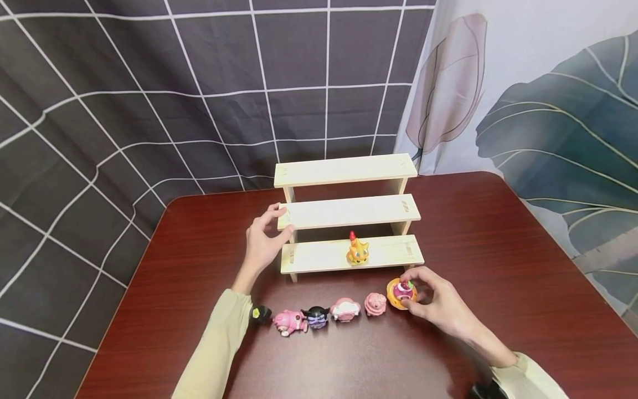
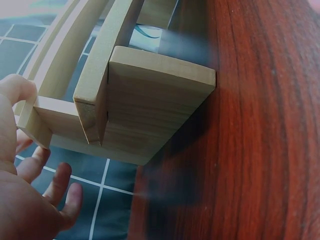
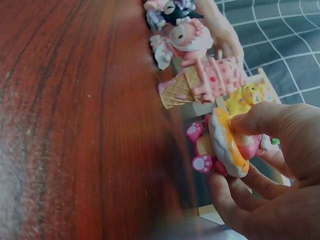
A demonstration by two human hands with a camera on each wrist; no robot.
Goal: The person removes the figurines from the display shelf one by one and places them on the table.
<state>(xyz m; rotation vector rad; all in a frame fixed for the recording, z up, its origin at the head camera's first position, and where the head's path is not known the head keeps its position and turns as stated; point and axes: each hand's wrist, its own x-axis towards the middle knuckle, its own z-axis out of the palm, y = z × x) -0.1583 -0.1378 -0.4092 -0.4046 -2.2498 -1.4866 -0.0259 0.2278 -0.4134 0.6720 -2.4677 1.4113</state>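
Note:
My left hand (image 1: 263, 239) grips the left end of the middle board of a three-step wooden display shelf (image 1: 349, 212); in the left wrist view its thumb lies against the board end (image 2: 36, 122). My right hand (image 1: 441, 305) pinches a pink figurine with an orange-and-white ring (image 3: 227, 142) between thumb and fingers. Pink paws show below the ring in the right wrist view. On the lowest board sits a yellow figurine with a red tip (image 1: 358, 252). Beside the right hand stands a pink figurine (image 1: 375, 304), with an ice-cream-cone base in the right wrist view.
Left of it, in a row on the dark red table (image 1: 179, 288), are a pink-and-white figurine (image 1: 345, 310), a black-and-purple one (image 1: 316, 317), a pink one (image 1: 290, 322) and a black item with a yellow flower (image 1: 259, 314). A grid curtain (image 1: 209, 122) hangs behind.

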